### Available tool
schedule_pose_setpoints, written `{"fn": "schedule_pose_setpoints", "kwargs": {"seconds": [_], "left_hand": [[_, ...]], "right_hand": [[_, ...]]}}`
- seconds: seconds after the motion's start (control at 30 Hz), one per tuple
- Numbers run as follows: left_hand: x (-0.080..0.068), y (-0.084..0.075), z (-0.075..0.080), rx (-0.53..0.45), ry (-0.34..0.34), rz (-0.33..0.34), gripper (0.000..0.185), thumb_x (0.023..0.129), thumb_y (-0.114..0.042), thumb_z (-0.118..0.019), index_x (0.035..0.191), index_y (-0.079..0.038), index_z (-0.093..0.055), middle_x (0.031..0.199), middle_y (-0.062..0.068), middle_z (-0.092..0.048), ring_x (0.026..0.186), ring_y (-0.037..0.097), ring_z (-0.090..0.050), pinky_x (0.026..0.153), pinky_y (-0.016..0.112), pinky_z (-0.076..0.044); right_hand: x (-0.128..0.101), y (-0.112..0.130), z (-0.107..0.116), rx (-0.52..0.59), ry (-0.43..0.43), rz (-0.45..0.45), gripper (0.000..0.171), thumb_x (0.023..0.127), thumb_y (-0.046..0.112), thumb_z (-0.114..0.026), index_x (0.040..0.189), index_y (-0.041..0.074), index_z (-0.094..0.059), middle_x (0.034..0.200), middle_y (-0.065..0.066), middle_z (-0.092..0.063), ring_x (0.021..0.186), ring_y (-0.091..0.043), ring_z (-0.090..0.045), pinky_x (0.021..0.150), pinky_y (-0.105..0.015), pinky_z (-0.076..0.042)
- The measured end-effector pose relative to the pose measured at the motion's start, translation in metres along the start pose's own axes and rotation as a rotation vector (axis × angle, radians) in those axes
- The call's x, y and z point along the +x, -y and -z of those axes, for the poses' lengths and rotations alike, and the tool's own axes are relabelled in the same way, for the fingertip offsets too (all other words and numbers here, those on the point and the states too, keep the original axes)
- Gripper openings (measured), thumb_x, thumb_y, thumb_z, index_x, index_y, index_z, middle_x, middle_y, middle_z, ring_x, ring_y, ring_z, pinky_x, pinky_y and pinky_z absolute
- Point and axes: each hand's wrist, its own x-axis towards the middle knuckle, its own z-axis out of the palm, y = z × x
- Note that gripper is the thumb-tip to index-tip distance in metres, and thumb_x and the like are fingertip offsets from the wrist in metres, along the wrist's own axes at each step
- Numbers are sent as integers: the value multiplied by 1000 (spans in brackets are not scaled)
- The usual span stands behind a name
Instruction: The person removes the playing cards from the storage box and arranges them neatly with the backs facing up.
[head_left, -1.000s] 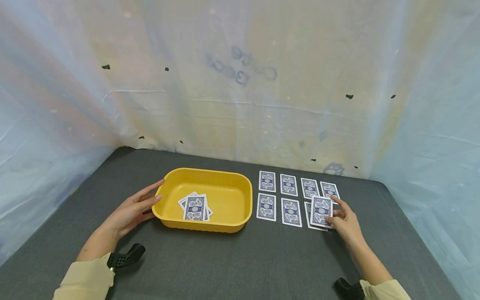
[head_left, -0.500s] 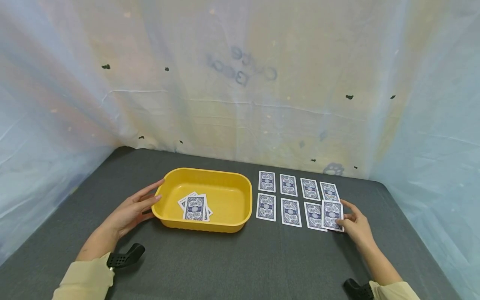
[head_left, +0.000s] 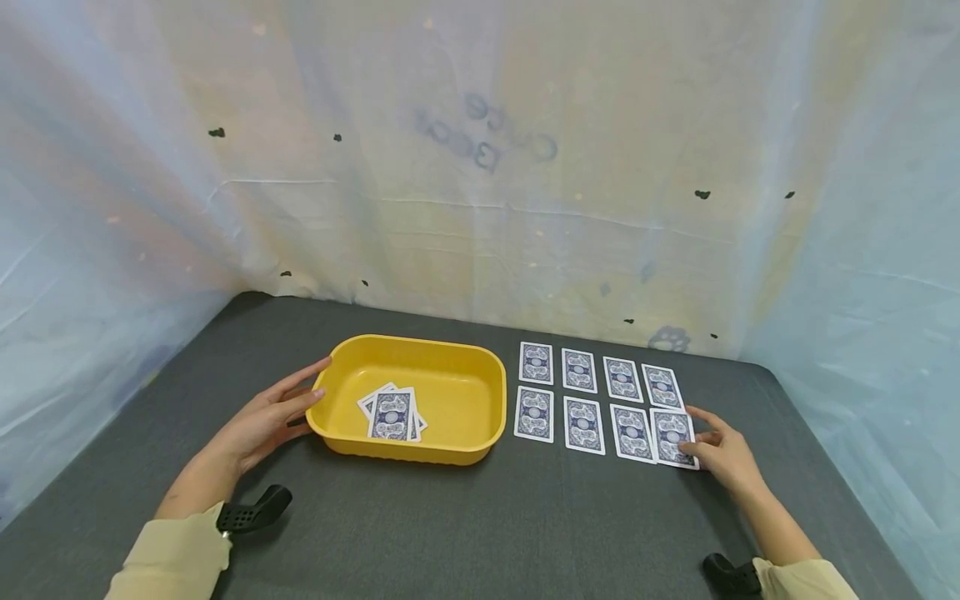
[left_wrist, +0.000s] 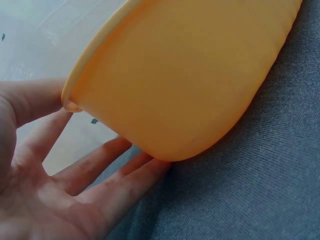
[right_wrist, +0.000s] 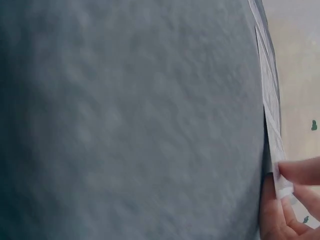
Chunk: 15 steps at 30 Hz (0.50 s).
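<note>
The left hand [head_left: 258, 423], grip apart, touched the yellow tray [head_left: 457, 392], presumably to steady it; right of it, the right hand [head_left: 726, 457] pinched a playing card [head_left: 669, 433] by one edge.

Left forearm [head_left: 197, 483] slants in on the left-edge side of the surface [head_left: 480, 533]; left hand [head_left: 261, 421] palm inward, fingers [left_wrist: 95, 162] extended and spread. Right forearm [head_left: 780, 527] leans inward near the right edge; right hand [head_left: 723, 454] low, thumb [right_wrist: 301, 171] opposing fingers in a pinch. Both forearms angle toward the far edge.
</note>
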Motion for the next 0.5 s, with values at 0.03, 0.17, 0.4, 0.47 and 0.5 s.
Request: {"fn": "schedule_pose_setpoints", "kwargs": {"seconds": [0.03,0.17,0.4,0.47,0.5], "left_hand": [[0,0,0,0,-2,0,68,99,-36,-52,155,-26,-15,157,18,-19,110,0,-52,105,51,-41],[1,-1,-1,-2,-6,7,68,99,-36,-52,155,-26,-14,155,19,-22,119,10,-49,105,53,-39],[3,0,-1,-7,-8,16,69,100,-35,-51,156,-25,-12,156,20,-20,131,27,-41,106,55,-38],[3,0,-2,-7,-11,19,69,100,-35,-51,156,-25,-11,156,20,-20,132,30,-40,106,55,-38],[3,0,-2,-8,-12,20,69,100,-35,-51,156,-25,-11,156,20,-20,132,31,-39,106,55,-38]], "right_hand": [[1,0,1,-19,8,9,68,86,17,-67,142,-5,-35,109,-33,-60,79,-18,-55,62,-27,-44],[3,-2,6,-83,38,35,68,86,20,-68,139,-7,-38,100,-27,-65,75,-17,-54,62,-28,-41],[8,-3,11,-139,53,42,70,85,26,-70,137,-10,-40,92,-21,-66,69,-15,-52,58,-29,-40],[9,-3,12,-144,66,36,71,85,27,-71,136,-11,-40,89,-18,-65,68,-15,-52,57,-28,-40],[10,-3,12,-149,71,29,72,85,28,-71,136,-12,-40,87,-16,-65,67,-15,-51,57,-28,-39]]}}
